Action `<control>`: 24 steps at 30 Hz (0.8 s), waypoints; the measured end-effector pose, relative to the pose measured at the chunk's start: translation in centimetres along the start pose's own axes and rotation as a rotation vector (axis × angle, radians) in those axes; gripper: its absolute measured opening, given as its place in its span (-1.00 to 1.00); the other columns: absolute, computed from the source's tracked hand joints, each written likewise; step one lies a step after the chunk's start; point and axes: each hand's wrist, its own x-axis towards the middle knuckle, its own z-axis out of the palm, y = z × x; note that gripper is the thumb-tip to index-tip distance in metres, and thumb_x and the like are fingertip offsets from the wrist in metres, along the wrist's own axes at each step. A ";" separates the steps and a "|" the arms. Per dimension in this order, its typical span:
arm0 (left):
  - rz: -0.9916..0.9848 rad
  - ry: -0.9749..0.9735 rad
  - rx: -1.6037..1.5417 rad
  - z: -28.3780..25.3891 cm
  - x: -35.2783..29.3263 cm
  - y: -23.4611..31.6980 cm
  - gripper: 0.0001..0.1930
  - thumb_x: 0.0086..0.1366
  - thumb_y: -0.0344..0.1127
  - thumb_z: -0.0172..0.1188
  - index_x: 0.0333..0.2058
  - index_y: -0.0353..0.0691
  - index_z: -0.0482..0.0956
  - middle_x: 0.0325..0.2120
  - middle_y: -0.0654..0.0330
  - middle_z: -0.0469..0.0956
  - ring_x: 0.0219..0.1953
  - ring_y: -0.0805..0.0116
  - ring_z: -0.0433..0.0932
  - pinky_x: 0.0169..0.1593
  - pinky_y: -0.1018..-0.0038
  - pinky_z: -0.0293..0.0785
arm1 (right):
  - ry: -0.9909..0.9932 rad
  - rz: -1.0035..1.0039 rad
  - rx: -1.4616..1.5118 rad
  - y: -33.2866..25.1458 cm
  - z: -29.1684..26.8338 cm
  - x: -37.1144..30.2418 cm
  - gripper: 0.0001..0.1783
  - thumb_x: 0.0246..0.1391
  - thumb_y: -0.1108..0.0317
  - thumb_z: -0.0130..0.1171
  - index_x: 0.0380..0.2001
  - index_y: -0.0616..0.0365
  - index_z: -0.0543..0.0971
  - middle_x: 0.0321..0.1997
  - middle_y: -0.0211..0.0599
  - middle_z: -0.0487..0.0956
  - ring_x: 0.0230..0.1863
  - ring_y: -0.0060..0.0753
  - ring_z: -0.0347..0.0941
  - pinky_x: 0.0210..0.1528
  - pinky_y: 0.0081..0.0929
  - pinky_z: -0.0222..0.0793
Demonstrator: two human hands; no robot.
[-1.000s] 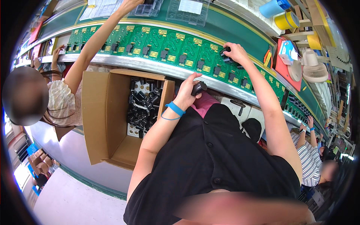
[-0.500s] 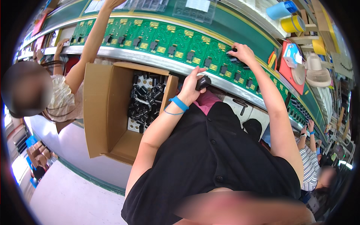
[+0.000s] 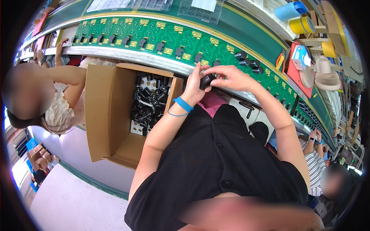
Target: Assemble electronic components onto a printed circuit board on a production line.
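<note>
My left hand (image 3: 195, 84), with a blue wristband, is closed round a black cylindrical capacitor (image 3: 207, 81) in front of the conveyor's metal rail. From the right, my right hand (image 3: 233, 77) reaches over to it, thumb and fingers closed about the same capacitor. Beyond my hands runs a row of green circuit boards (image 3: 189, 43) carrying small black parts. Several large black capacitors (image 3: 242, 55) stand on one board, past my right hand. To the left, an open cardboard box (image 3: 102, 111) holds a heap of loose black capacitors (image 3: 148, 104) with white perforated sheets.
A metal rail (image 3: 165, 62) edges the line. Clear plastic trays (image 3: 200, 10) lie behind the boards. At the right are a small fan (image 3: 327, 73), a blue roll (image 3: 289, 10) and a yellow roll (image 3: 301, 25). Co-workers sit at both sides.
My right hand has left the board, where large capacitors now show, and come back to the capacitor in my left hand. The left co-worker's raised arm has drawn back.
</note>
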 end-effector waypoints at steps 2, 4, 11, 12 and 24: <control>0.015 0.024 -0.088 1.1 -0.8 0.7 -0.54 0.34 0.04 -0.24 -0.12 -0.25 0.37 -0.28 0.15 0.46 -0.26 0.30 0.48 -0.29 0.41 0.46 | 0.124 -0.261 -0.154 -0.3 1.4 0.1 -0.61 -0.08 0.29 0.24 -0.10 -0.01 0.49 -0.14 -0.27 0.45 -0.09 -0.27 0.39 -0.06 -0.40 0.33; -0.057 -0.166 -0.118 -0.6 -0.4 0.4 -0.54 0.31 0.11 -0.18 -0.15 -0.19 0.40 -0.31 0.17 0.48 -0.29 0.36 0.50 -0.37 0.40 0.47 | 0.141 -0.440 -0.163 0.0 2.0 0.6 -0.68 -0.12 0.37 0.26 -0.21 0.07 0.50 -0.07 -0.24 0.40 -0.03 -0.21 0.36 0.00 -0.33 0.30; 0.389 0.121 0.207 -5.7 -5.0 4.9 -0.70 0.26 -0.31 0.01 -0.05 -0.24 0.32 -0.34 0.19 0.49 -0.28 0.38 0.49 -0.22 0.51 0.40 | 0.324 -0.109 0.509 3.5 0.1 0.2 -0.67 -0.11 0.44 0.27 -0.20 0.16 0.48 -0.20 -0.43 0.46 -0.25 -0.63 0.37 -0.22 -0.63 0.32; 0.464 0.227 0.216 -8.6 -4.9 5.6 -0.74 0.25 -0.32 0.02 -0.10 -0.25 0.36 -0.38 0.20 0.50 -0.35 0.41 0.50 -0.28 0.54 0.40 | 0.378 0.082 0.516 3.5 -1.0 -0.2 -0.67 -0.10 0.45 0.26 -0.20 0.15 0.48 -0.27 -0.48 0.47 -0.41 -0.73 0.34 -0.44 -0.73 0.28; 0.269 1.038 1.968 -32.2 6.3 8.8 -0.41 -0.05 0.00 0.28 -0.01 -0.01 0.38 0.08 -0.06 0.14 0.01 -0.14 0.25 -0.11 -0.10 0.30 | 0.697 0.266 -0.666 9.4 -3.9 3.4 -0.59 -0.15 0.27 0.25 -0.15 0.08 0.49 -0.33 -0.17 0.54 -0.28 -0.21 0.45 -0.16 -0.35 0.31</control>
